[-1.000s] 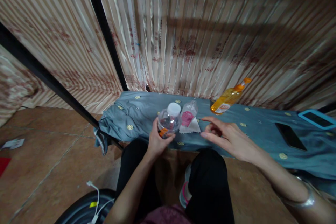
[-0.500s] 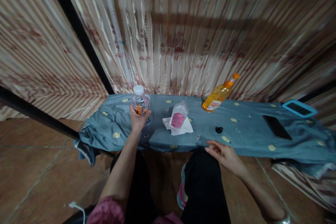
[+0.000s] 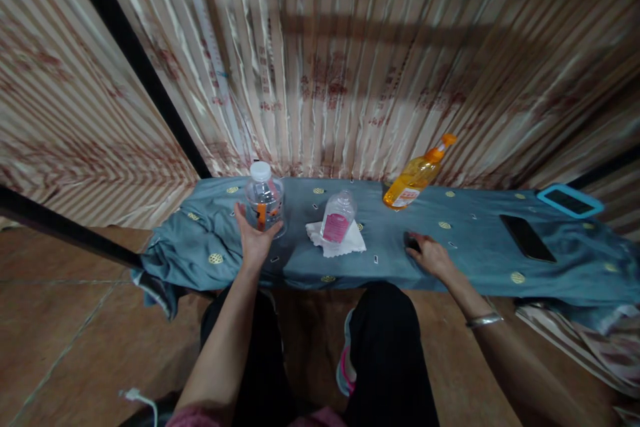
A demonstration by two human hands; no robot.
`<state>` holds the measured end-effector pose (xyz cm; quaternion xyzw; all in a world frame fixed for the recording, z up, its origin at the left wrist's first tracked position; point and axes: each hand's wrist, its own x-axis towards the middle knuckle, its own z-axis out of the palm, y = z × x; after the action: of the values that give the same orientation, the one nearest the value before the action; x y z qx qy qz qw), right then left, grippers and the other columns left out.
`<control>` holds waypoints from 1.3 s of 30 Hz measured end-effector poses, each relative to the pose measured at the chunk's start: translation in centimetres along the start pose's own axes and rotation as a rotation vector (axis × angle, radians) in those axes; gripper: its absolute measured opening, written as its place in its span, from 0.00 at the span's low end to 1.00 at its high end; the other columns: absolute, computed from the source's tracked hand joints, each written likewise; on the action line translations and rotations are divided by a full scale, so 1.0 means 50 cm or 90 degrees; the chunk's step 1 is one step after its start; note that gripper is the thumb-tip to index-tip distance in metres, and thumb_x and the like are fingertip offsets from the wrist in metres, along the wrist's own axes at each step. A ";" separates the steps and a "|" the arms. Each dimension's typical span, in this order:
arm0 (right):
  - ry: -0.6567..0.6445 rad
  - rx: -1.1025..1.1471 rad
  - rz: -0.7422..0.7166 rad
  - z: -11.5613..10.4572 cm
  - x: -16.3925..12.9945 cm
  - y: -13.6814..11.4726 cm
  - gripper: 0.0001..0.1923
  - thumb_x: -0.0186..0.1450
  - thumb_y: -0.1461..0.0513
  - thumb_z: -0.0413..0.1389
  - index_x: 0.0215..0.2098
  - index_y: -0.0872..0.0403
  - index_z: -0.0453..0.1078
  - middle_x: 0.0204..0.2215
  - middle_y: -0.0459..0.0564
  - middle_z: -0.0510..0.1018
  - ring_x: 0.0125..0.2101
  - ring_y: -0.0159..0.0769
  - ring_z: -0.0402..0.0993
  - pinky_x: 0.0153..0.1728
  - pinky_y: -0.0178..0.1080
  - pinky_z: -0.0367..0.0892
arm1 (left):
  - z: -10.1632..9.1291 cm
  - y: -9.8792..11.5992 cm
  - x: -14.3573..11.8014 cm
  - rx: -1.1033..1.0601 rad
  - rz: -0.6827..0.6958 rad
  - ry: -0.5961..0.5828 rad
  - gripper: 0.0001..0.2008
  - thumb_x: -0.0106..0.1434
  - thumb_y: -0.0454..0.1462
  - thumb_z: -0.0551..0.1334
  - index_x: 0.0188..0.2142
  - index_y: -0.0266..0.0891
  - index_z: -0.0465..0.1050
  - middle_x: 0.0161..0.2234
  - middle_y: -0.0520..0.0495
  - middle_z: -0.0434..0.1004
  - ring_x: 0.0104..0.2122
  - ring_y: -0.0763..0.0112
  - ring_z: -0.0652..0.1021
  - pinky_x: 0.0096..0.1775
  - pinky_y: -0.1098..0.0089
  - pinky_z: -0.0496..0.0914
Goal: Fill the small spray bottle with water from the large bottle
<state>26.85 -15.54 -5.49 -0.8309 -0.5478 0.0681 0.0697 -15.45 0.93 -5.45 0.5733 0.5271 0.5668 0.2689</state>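
Note:
A clear plastic bottle (image 3: 271, 197) with a white cap and an orange mark stands upright at the left of the cloth-covered bench. My left hand (image 3: 255, 245) is at its near side, thumb and fingers spread apart around its lower part. Farther right, my right hand (image 3: 431, 256) has its fingers closed on a small black object (image 3: 412, 243) at the cloth; its kind is unclear and the fingers partly cover it. Between the hands, a clear bottle with a pink label (image 3: 337, 227) rests on a white cloth (image 3: 360, 245).
An orange pump bottle (image 3: 413, 180) stands at the back. To the right lie a black phone (image 3: 528, 239) and a blue-framed tablet (image 3: 571, 201). The blue-grey cloth (image 3: 465, 260) covers the bench. Behind it hangs a striped curtain (image 3: 340, 80), with a dark pole (image 3: 140, 67) at left.
My right hand has moved from the bench's front edge to the small black object and closed on it. My left hand's fingers have loosened from the capped bottle and spread.

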 end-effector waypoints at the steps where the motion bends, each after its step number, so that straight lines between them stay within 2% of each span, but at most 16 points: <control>1: -0.014 0.000 -0.007 -0.003 0.002 -0.004 0.21 0.71 0.52 0.61 0.57 0.53 0.71 0.52 0.53 0.78 0.47 0.39 0.78 0.47 0.48 0.77 | -0.017 0.010 -0.012 0.022 0.008 0.034 0.56 0.52 0.39 0.77 0.71 0.39 0.45 0.73 0.29 0.54 0.74 0.43 0.57 0.73 0.43 0.54; 4: -0.041 0.019 -0.036 -0.029 0.002 -0.021 0.20 0.71 0.51 0.61 0.56 0.53 0.72 0.52 0.52 0.78 0.47 0.39 0.78 0.47 0.48 0.77 | -0.060 0.046 -0.054 0.095 0.102 0.065 0.51 0.56 0.44 0.76 0.70 0.36 0.51 0.71 0.29 0.57 0.72 0.42 0.59 0.74 0.42 0.52; 6: -0.044 0.049 -0.071 -0.061 0.000 -0.044 0.20 0.71 0.51 0.61 0.56 0.53 0.72 0.52 0.52 0.78 0.47 0.39 0.78 0.48 0.48 0.77 | -0.064 0.070 -0.079 0.111 0.168 0.032 0.46 0.57 0.47 0.75 0.69 0.39 0.56 0.68 0.32 0.63 0.71 0.43 0.63 0.73 0.43 0.55; 7: -0.043 0.067 -0.093 -0.082 0.000 -0.062 0.20 0.71 0.52 0.61 0.56 0.53 0.72 0.51 0.52 0.78 0.47 0.39 0.78 0.48 0.49 0.76 | -0.054 0.080 -0.088 0.102 0.186 -0.010 0.43 0.58 0.47 0.74 0.67 0.41 0.59 0.67 0.34 0.65 0.70 0.45 0.65 0.72 0.44 0.57; 9: -0.034 0.107 -0.152 -0.129 0.000 -0.108 0.21 0.72 0.51 0.60 0.57 0.53 0.71 0.52 0.53 0.78 0.47 0.39 0.78 0.47 0.48 0.77 | -0.010 0.097 -0.096 0.070 0.183 -0.122 0.40 0.60 0.46 0.73 0.67 0.43 0.61 0.67 0.36 0.67 0.69 0.48 0.68 0.70 0.46 0.62; 12: -0.016 0.153 -0.241 -0.206 0.009 -0.197 0.22 0.72 0.51 0.59 0.59 0.53 0.70 0.52 0.52 0.78 0.45 0.38 0.79 0.46 0.48 0.77 | 0.090 0.109 -0.088 -0.007 0.129 -0.263 0.52 0.53 0.42 0.78 0.71 0.44 0.53 0.72 0.34 0.60 0.71 0.46 0.65 0.71 0.46 0.61; 15: -0.003 0.149 -0.316 -0.267 0.027 -0.284 0.21 0.73 0.52 0.58 0.60 0.53 0.70 0.46 0.50 0.80 0.41 0.36 0.79 0.46 0.48 0.77 | 0.177 0.107 -0.075 -0.060 0.096 -0.339 0.58 0.47 0.39 0.80 0.72 0.47 0.51 0.73 0.34 0.59 0.72 0.45 0.64 0.71 0.44 0.60; 17: -0.011 0.120 -0.368 -0.289 0.043 -0.328 0.21 0.73 0.53 0.58 0.60 0.53 0.70 0.48 0.51 0.80 0.43 0.37 0.79 0.49 0.49 0.76 | 0.210 0.099 -0.071 -0.092 0.074 -0.354 0.57 0.48 0.37 0.79 0.72 0.45 0.51 0.72 0.34 0.62 0.71 0.45 0.66 0.70 0.43 0.62; 21: -0.057 0.029 -0.447 -0.304 0.074 -0.376 0.20 0.72 0.52 0.59 0.58 0.53 0.72 0.51 0.52 0.79 0.47 0.39 0.79 0.51 0.51 0.75 | 0.226 0.085 -0.073 -0.123 0.046 -0.397 0.49 0.50 0.35 0.78 0.68 0.44 0.60 0.65 0.37 0.72 0.65 0.47 0.74 0.67 0.43 0.67; 26: -0.102 -0.097 -0.478 -0.317 0.091 -0.405 0.18 0.72 0.51 0.60 0.53 0.54 0.74 0.49 0.52 0.79 0.48 0.40 0.78 0.51 0.51 0.74 | 0.226 0.086 -0.074 -0.111 0.049 -0.377 0.40 0.51 0.35 0.77 0.62 0.42 0.68 0.59 0.40 0.78 0.59 0.49 0.79 0.62 0.47 0.73; 29: -0.119 -0.174 -0.466 -0.321 0.091 -0.419 0.16 0.72 0.52 0.60 0.51 0.54 0.74 0.46 0.50 0.80 0.45 0.38 0.78 0.49 0.49 0.75 | 0.229 0.089 -0.073 -0.103 0.041 -0.375 0.40 0.51 0.36 0.77 0.62 0.43 0.68 0.58 0.41 0.79 0.58 0.50 0.79 0.62 0.47 0.73; 34: -0.106 -0.275 -0.393 -0.311 0.089 -0.434 0.17 0.74 0.49 0.57 0.47 0.55 0.74 0.40 0.49 0.80 0.40 0.36 0.79 0.46 0.47 0.76 | 0.235 0.081 -0.075 -0.104 0.055 -0.376 0.40 0.50 0.38 0.78 0.61 0.42 0.67 0.58 0.39 0.78 0.58 0.48 0.79 0.61 0.46 0.73; 37: -0.091 -0.297 -0.372 -0.311 0.091 -0.438 0.20 0.73 0.47 0.56 0.48 0.55 0.75 0.41 0.50 0.81 0.42 0.38 0.79 0.48 0.49 0.75 | 0.236 0.078 -0.076 -0.097 0.057 -0.365 0.41 0.50 0.38 0.78 0.61 0.42 0.67 0.59 0.39 0.78 0.59 0.48 0.79 0.62 0.45 0.73; 39: -0.093 -0.291 -0.390 -0.318 0.091 -0.438 0.21 0.73 0.48 0.57 0.52 0.55 0.74 0.47 0.52 0.80 0.46 0.39 0.79 0.50 0.50 0.75 | 0.236 0.078 -0.076 -0.101 0.055 -0.370 0.40 0.51 0.38 0.78 0.62 0.42 0.66 0.59 0.39 0.77 0.59 0.48 0.78 0.62 0.45 0.73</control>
<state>11.93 -3.47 14.11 -0.6160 -0.7751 -0.0204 -0.1391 -2.50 -0.27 -5.83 0.7103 0.3576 0.4294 0.4281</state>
